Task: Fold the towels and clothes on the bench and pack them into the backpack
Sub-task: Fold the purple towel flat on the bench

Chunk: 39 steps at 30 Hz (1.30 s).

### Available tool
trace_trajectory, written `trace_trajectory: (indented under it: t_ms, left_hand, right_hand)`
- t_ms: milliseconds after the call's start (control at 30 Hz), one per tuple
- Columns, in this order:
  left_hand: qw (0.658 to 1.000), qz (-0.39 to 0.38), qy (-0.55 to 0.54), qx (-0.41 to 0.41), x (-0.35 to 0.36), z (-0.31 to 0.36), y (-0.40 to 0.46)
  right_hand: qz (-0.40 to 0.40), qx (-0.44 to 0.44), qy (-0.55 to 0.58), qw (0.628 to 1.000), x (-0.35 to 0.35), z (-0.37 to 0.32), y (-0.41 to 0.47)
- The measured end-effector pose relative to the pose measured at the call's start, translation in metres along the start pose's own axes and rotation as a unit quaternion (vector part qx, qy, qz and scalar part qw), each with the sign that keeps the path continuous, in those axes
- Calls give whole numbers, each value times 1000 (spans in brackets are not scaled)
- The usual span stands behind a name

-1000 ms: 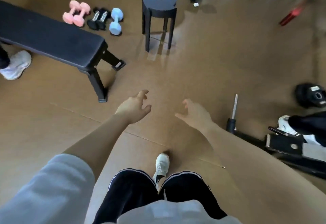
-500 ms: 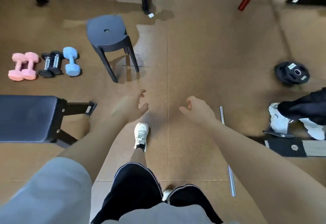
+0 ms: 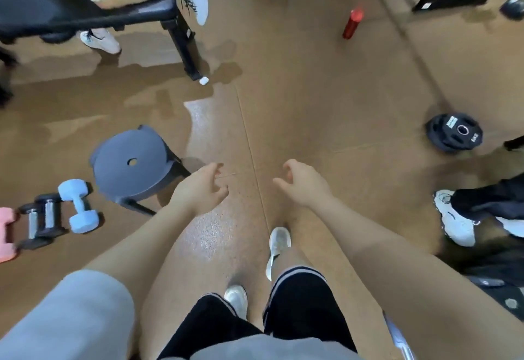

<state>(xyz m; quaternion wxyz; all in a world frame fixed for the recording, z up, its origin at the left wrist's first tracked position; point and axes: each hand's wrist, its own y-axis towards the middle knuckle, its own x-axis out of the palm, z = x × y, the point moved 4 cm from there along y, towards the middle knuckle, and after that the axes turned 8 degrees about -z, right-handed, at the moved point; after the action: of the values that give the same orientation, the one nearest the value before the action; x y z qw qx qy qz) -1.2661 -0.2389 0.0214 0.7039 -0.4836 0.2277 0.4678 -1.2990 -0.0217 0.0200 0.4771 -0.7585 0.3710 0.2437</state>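
Note:
My left hand (image 3: 202, 189) and my right hand (image 3: 304, 183) are both stretched out in front of me over the brown floor, fingers loosely curled, holding nothing. A black padded bench (image 3: 85, 14) crosses the top left, with another person's leg resting on it. No towels, clothes or backpack show in this view. My own legs and white shoes are below the hands.
A dark round stool (image 3: 133, 165) stands just left of my left hand. Blue (image 3: 79, 206), black (image 3: 42, 220) and pink (image 3: 5, 234) dumbbells lie at the left. A red bottle (image 3: 352, 23) stands at the top, a black weight plate (image 3: 454, 132) at the right, another person's white shoe (image 3: 453, 217) below it.
The view has swung forward: the stool and dumbbells slid down and left, another bench with a person's leg came into view at the top. Both hands stay empty and outstretched.

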Motion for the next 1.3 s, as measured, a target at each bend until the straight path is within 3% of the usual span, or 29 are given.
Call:
trace_trajectory:
  t_ms: [133,367,767,933,1100,1300]
  left_hand:
    - [999,-8,-17,47,-30,46,114]
    - [997,-29,-58,42,-111,121,290]
    - [984,95,-147,-34,-306,78,543]
    - [981,65,-174,-49,-390,67,676]
    - [983,59,-172,9,-479,99,813]
    - [988,16,-142,57,-538,123,972]
  right_hand:
    - [24,41,17,999,-73,41,80]
    - [22,95,18,995,-215,101,221]
    - [-13,-32,-45,998,-393,7,512]
    - [-43,19,68,997,-472,-25,640]
    - [-2,49,147,988,-580,-28,750]
    - [30,91,152,984,-671,4,886]
